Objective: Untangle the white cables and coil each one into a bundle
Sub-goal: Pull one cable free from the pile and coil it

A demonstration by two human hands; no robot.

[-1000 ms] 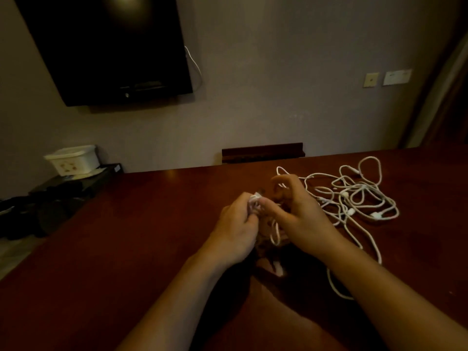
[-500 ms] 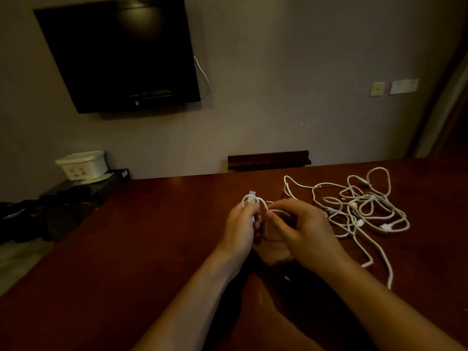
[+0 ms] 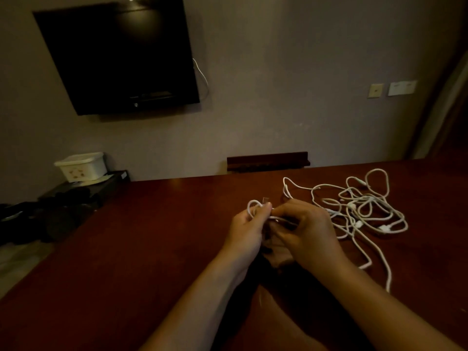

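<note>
A tangle of white cables [image 3: 362,206] lies on the dark red table [image 3: 126,249], to the right of my hands. My left hand [image 3: 247,229] grips a small loop of white cable [image 3: 253,206], with a plug end sticking up above my fingers. My right hand [image 3: 304,231] pinches the same cable right beside the left fingertips. A strand runs from under my right hand back into the tangle, and another trails down the table at the right. Most of the held cable is hidden between my palms.
A wall-mounted black screen [image 3: 121,57] hangs above the table's far left. A white box [image 3: 81,165] sits on a dark low stand [image 3: 83,191] at the left. A dark wooden chair back [image 3: 267,160] shows behind the far table edge.
My hands have closed together on the cable and the small loop now stands out above my left fingers. The view has shifted, so the tangle sits further right in the frame.
</note>
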